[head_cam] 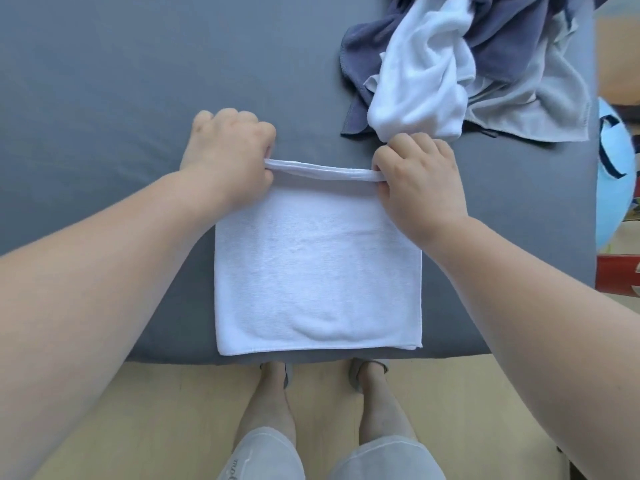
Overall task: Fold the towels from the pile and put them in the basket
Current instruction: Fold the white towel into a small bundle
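Now the far edge of the white towel (318,271) is pinched at its two corners, one by the left hand (232,150) and one by the right hand (419,178), with the hands held well apart. The towel lies flat at the near edge of the grey worktop (104,98), and the pile (450,64) sits just beyond the right hand. For a clean fold, the pinched edge is best drawn evenly to the near edge, corners matched and slack smoothed out. No basket is seen.

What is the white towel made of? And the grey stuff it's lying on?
The white towel looks like soft, matte terry or microfibre cloth: it shows a fine ribbed texture and a stitched hem. The grey cover seems to be a thin, smooth, matte fabric with soft wrinkles. The exact fibre can't be told.
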Available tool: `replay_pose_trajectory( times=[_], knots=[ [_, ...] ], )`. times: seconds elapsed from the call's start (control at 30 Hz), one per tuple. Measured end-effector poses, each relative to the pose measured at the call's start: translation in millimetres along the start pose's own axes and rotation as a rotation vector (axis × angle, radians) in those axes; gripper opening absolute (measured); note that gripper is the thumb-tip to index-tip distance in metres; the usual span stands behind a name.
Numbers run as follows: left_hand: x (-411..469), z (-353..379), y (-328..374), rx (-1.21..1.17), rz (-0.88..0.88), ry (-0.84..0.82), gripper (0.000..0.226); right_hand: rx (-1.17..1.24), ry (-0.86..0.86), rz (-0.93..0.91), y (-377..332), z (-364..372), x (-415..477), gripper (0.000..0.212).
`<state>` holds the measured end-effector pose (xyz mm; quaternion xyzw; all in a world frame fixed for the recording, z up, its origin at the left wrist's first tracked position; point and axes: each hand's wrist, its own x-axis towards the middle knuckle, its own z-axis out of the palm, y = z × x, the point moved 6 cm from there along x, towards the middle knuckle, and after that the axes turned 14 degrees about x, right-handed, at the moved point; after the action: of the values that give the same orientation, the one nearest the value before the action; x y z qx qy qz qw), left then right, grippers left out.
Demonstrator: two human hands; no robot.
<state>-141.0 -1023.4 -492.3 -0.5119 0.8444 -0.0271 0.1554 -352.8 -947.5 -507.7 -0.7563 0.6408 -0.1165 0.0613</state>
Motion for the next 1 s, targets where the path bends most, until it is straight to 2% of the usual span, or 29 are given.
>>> replay_pose_trajectory(
  times=[0.13, 0.3, 0.53, 0.67, 0.8, 1.0],
  knots=[
    [-30.4, -3.7, -1.6, -0.060, -0.006, 0.150, 0.014, 0.098, 0.068, 0.015, -2.4, -17.6, -24.5, 0.014],
    [-97.3, 11.5, -0.3, -0.229, -0.002, 0.282, 0.016, 0.225, 0.053, -0.021, -17.9, -29.7, -76.5, 0.017],
    [-186.6, 38.6, 28.8, -0.362, 0.019, 0.259, 0.019, 0.351, -0.057, -0.084, -38.5, -21.4, -154.2, 0.024],
    [-224.7, 44.1, 43.9, -0.375, -0.014, 0.274, 0.022, 0.392, -0.018, -0.077, -46.0, -20.9, -179.8, 0.028],
    [-238.2, 42.0, 50.7, -0.393, -0.028, 0.320, 0.020, 0.384, 0.036, -0.056, -45.9, -23.9, -188.8, 0.029],
    [-242.1, 60.2, 54.8, -0.354, -0.024, 0.257, 0.021, 0.382, 0.010, -0.075, -51.4, -19.6, -198.4, 0.030]
  ],
)
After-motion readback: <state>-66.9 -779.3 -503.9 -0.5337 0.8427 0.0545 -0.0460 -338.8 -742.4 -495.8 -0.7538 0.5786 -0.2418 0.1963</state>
